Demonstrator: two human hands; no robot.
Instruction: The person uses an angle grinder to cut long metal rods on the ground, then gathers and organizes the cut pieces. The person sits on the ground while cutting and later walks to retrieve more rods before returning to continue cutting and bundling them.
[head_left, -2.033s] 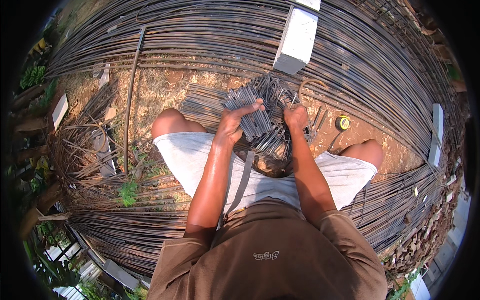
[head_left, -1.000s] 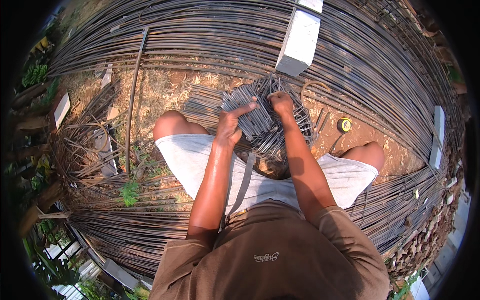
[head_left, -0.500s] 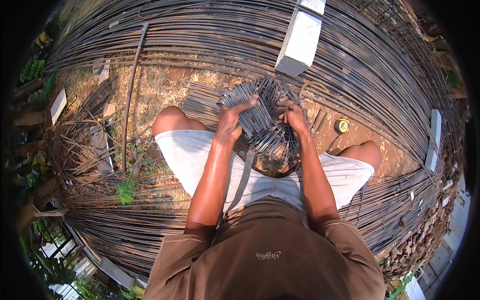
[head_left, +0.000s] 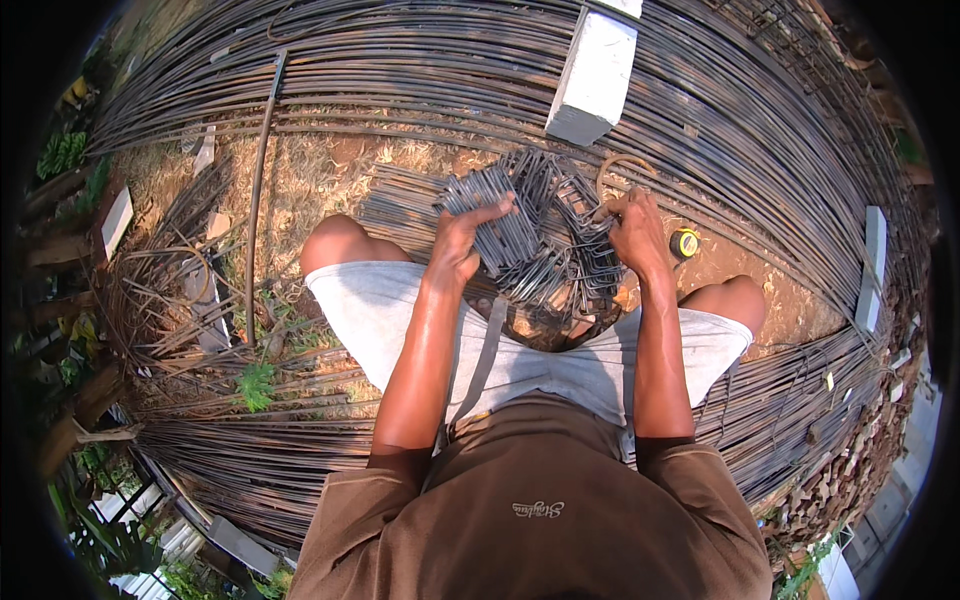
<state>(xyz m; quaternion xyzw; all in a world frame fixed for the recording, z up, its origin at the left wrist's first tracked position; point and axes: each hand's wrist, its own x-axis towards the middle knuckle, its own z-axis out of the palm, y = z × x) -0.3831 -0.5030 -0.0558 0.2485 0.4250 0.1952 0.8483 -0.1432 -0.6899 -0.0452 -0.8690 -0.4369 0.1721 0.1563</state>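
Between my knees lies a heap of bent steel rebar stirrups (head_left: 545, 200), dark grey and tangled. My left hand (head_left: 462, 240) grips a neat row of stirrups (head_left: 507, 238) at the heap's left side, its thumb laid across the top. At the right side, my right hand (head_left: 638, 232) is closed, fingers curled on the end of a stirrup (head_left: 588, 212) that leans out from the heap. Its fingertips are partly hidden, so I cannot tell whether it holds more than one.
Long rebar rods (head_left: 420, 75) cross the ground ahead, with a white block (head_left: 593, 80) on them. A yellow tape measure (head_left: 684, 242) lies to the right. A long bar (head_left: 262, 180) and a rod offcut pile (head_left: 160, 290) are on the left; short rods (head_left: 400, 205) lie beside the heap.
My right hand has moved right, away from the middle of the heap, and stirrups there have spread toward it. My left hand keeps its hold in nearly the same place.
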